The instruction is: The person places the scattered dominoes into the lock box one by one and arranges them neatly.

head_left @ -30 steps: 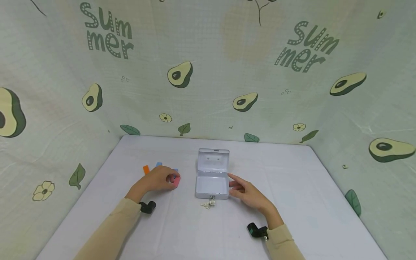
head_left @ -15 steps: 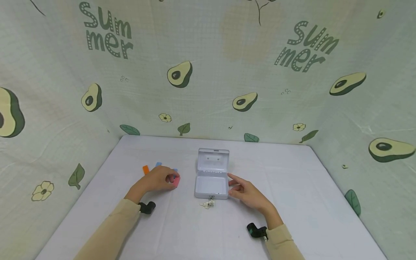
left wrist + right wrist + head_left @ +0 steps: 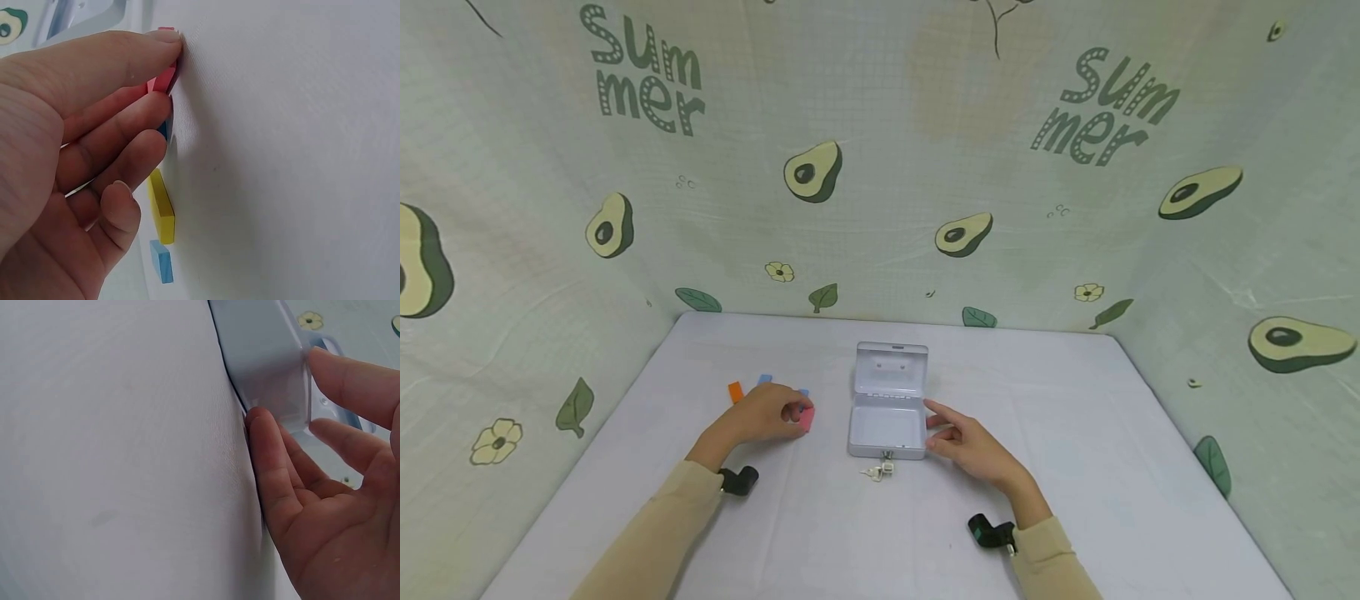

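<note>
My left hand pinches a pinkish-red block low over the white table, left of a cash box. In the left wrist view, thumb and index finger hold the red block, partly covering it. The pale grey cash box has its lid raised, and its interior faces up. At the box's right side is my right hand, fingers extended and spread along the wall. The right wrist view has these fingertips right at the box's side. Keys hang at the front lock.
Beyond my left hand lie an orange block and blue blocks, partly hidden. A yellow block and a small blue block lie on the cloth in the left wrist view. Patterned curtains enclose the table.
</note>
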Demonstrator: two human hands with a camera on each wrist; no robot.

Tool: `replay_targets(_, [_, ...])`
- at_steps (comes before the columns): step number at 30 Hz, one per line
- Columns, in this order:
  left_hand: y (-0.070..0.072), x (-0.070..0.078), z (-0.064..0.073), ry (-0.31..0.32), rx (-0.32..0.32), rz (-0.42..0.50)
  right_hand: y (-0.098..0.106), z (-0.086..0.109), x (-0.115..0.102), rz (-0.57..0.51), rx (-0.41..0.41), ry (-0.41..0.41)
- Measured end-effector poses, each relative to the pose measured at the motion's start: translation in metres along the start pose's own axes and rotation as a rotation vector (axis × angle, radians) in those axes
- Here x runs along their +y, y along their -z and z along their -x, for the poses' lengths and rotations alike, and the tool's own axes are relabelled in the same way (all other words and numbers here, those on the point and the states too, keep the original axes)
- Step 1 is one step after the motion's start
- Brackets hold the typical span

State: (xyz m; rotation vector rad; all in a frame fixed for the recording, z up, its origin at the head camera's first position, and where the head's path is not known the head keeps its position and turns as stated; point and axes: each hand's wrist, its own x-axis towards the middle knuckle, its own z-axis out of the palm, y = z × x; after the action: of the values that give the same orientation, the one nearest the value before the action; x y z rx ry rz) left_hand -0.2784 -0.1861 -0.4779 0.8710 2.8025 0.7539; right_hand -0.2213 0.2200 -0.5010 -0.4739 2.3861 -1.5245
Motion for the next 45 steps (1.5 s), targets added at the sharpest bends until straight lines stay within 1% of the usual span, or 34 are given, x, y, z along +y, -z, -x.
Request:
replay_targets(3, [0.000, 0.001, 0.000, -0.004, 0.023, -0.005, 0.000, 0.000, 0.000, 0.006, 0.001, 0.000])
replay_targets(7, [-0.002, 0.004, -0.004, 0.006, 0.050, -0.012, 0.000, 0.000, 0.000, 0.010, 0.001, 0.003])
replay_targets(13, [-0.001, 0.013, -0.011, 0.033, 0.054, -0.016, 0.001, 0.001, 0.002, 0.006, 0.001, 0.002])
replay_targets(21, [0.004, 0.027, -0.017, 0.018, 0.069, -0.021, 0.000, 0.000, 0.002, 0.009, 0.003, 0.000])
replay_targets(28, [0.003, 0.032, -0.022, 0.086, 0.066, -0.036, 0.000, 0.000, 0.002, 0.006, 0.007, -0.006])
replay_targets(29, [0.003, 0.033, -0.023, 0.087, 0.068, -0.035, 0.000, 0.000, 0.002, 0.006, 0.007, -0.006])
replay_targets(35, [0.004, 0.037, -0.026, 0.061, 0.077, -0.023, 0.000, 0.001, 0.001, 0.002, 0.007, -0.005])
replay_targets(40, [0.004, 0.042, -0.030, 0.026, 0.081, -0.051, 0.000, 0.001, 0.001, 0.000, 0.007, -0.007])
replay_targets(43, [0.004, 0.046, -0.033, 0.024, 0.078, -0.063, 0.000, 0.001, 0.000, 0.001, 0.006, -0.007])
replay_targets(45, [0.004, 0.049, -0.036, 0.034, 0.074, -0.065, 0.000, 0.001, 0.000, 0.001, 0.005, -0.007])
